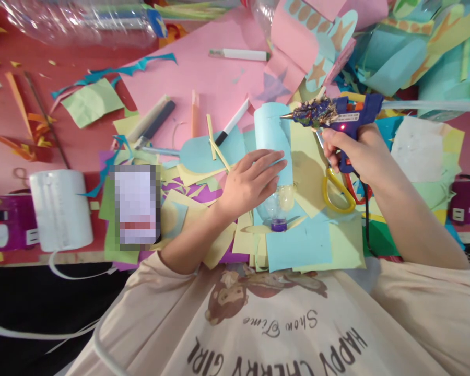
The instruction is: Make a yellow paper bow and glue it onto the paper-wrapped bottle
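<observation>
A clear plastic bottle (280,201) with a purple cap lies on its side, its cap end toward me. Light blue paper (272,128) is wrapped around its far part. My left hand (254,180) presses its fingers over the wrapped bottle and holds it; the thumb is hidden. My right hand (348,149) is closed around the handle of a blue hot glue gun (342,116), with a red light lit on its side. The gun's nozzle points left, over the blue paper's upper right edge; whether it touches cannot be told. A clear glue stick (426,106) extends from its back.
Yellow-handled scissors (339,193) lie under my right wrist, beside a red handle. Several markers (235,122) and paper scraps cover the table. A phone (137,203) and a white cylindrical device (61,210) stand left. The gun's black cord (367,219) hangs toward me.
</observation>
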`<state>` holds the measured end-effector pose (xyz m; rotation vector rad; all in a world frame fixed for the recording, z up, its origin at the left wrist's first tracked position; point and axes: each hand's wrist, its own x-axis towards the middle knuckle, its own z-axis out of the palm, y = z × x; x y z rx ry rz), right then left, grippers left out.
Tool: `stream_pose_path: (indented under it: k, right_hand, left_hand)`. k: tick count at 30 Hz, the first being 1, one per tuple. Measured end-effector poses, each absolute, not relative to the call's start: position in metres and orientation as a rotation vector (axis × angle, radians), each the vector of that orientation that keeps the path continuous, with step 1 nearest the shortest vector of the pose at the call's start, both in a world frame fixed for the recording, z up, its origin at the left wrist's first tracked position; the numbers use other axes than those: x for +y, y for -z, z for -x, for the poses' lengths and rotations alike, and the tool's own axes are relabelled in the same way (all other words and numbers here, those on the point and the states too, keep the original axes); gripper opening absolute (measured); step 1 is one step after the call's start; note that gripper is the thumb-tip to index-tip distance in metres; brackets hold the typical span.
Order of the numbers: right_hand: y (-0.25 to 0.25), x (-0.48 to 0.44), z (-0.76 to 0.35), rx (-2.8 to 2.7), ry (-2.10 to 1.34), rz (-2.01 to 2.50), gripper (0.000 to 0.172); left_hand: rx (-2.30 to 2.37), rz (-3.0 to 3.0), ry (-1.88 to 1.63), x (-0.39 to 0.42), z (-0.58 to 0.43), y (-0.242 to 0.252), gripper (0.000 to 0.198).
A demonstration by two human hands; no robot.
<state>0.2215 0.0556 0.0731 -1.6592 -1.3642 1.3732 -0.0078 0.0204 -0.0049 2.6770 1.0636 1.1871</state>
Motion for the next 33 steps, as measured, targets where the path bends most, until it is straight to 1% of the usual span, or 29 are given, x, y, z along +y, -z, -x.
stream_pose_path:
  k: [4, 8, 13, 20, 27, 33]
  right_hand:
    - [-0.073, 0.055, -0.225, -1.343, -1.387, 1.656, 0.034]
    - [-0.072, 0.054, -0.229, -1.357, -1.396, 1.624, 0.029]
    - [-0.078, 0.052, -0.229, -1.371, -1.355, 1.580, 0.025]
    - [-0.077, 0.050, -0.218, -1.424, -1.396, 1.531, 0.026]
    - [-0.073, 0.053, -0.211, -1.490, -1.399, 1.568, 0.027]
    - [-0.072, 0.052, -0.212, -1.487, -1.385, 1.588, 0.030]
  left_hand:
    - [1.052, -2.587, -1.120, 0.020, 0.010, 0.007, 0.033]
    - [1.075, -2.592, -1.041, 0.020, 0.011, 0.007, 0.032]
    - [1.042, -2.637, -1.150, 0.021, 0.009, 0.005, 0.033]
    - [1.046, -2.619, -1.102, 0.020, 0.010, 0.006, 0.034]
    - [1.074, -2.688, -1.150, 0.021, 0.008, 0.004, 0.029]
    - [1.061, -2.699, -1.196, 0.021, 0.008, 0.002, 0.029]
